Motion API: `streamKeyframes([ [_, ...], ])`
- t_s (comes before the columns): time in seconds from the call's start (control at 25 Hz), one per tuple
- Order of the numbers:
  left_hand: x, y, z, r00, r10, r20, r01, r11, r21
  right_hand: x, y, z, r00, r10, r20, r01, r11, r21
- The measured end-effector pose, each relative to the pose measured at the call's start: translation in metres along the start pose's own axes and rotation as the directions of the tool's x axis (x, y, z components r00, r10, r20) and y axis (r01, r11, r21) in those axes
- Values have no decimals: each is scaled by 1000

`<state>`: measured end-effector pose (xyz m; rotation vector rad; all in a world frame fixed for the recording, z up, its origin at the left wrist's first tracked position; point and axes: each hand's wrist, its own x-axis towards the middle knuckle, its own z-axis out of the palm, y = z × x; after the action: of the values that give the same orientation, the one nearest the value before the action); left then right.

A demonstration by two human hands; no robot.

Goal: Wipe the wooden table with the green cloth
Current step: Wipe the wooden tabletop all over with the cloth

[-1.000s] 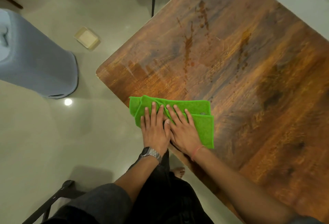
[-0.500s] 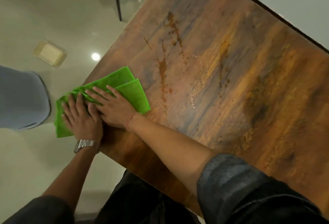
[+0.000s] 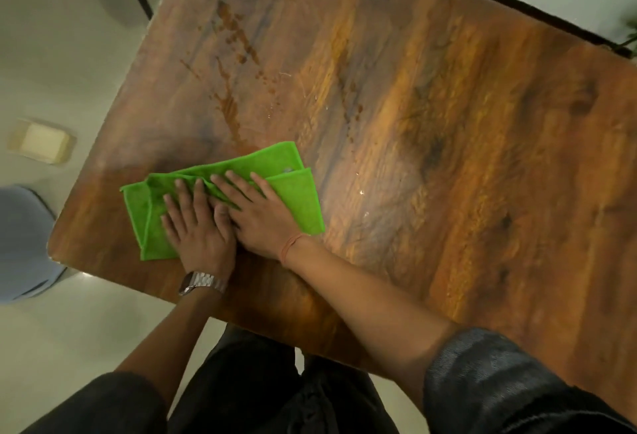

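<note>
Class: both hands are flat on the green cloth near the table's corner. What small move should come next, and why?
Probably push the green cloth forward, away from the body, with the left hand and right hand pressing flat. Dark reddish streaks on the wooden table lie just beyond the cloth's far edge, not yet covered.

Wearing a silver metal-link wristwatch (image 3: pixel 201 283) on the left wrist, its dark face turned to the outer side. Showing a thin reddish thread band (image 3: pixel 289 250) around the right wrist. Wearing dark grey sleeves with a fine ribbed weave, the right sleeve (image 3: pixel 489 378) pushed up past the forearm, the left sleeve (image 3: pixel 100 406) likewise ending above the elbow. Wearing black trousers (image 3: pixel 269 389), creasing in soft folds. Leaving both hands and forearms bare.
</note>
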<state>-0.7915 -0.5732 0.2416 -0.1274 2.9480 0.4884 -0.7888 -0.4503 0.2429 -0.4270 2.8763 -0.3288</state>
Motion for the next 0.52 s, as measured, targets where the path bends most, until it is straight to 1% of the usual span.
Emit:
streamKeyframes([
  [0.16,-72,60,22,981,159,110,-161,987,6,-101,38,3,984,175,23,-176,983,44],
  [0.28,-139,102,43,933,281,223,-292,956,17,-194,59,13,948,319,11,-319,947,43],
  [0.36,-181,125,55,890,361,279,-389,920,51,-252,66,22,909,417,-25,-415,908,59],
  [0.44,-212,139,65,843,427,327,-474,877,78,-294,70,32,882,470,-36,-468,882,60],
  [0.52,-226,145,68,822,453,346,-510,855,92,-316,73,34,874,486,-18,-484,873,57],
])
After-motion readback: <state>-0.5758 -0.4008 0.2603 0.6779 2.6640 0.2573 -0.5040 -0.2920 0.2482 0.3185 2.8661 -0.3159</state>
